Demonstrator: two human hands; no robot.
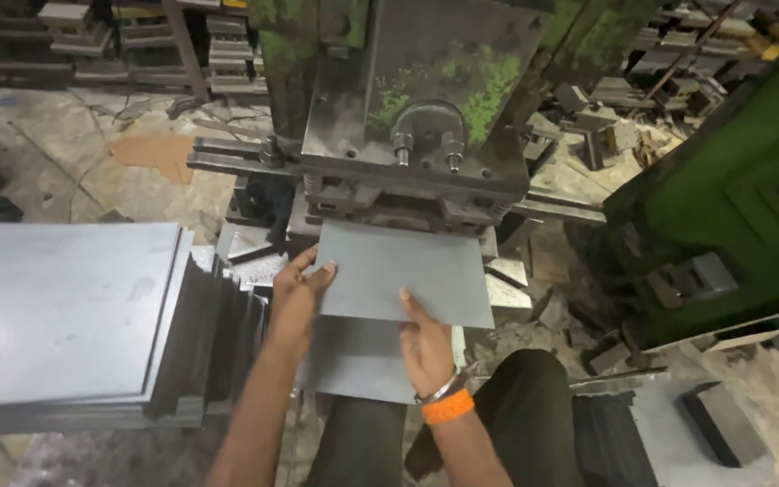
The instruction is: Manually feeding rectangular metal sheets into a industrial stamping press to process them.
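Held at its near edge by both hands, a grey sheet (403, 271) is kept flat, its far edge tucked under the head of the press (407, 108). The left hand (295, 302) is laid on the sheet's left corner, fingers spread over the top, so the side is steadied. The right hand (426, 347) is closed on the near edge, thumb on top (an orange band is worn at that wrist); the fingers beneath are hidden. A second sheet (353, 361) is seen just below, over the knees. A stack of sheets (65, 316) is kept close at the left, within easy reach of the left hand, and the scraps (516, 298) beside the die are left where they lie.
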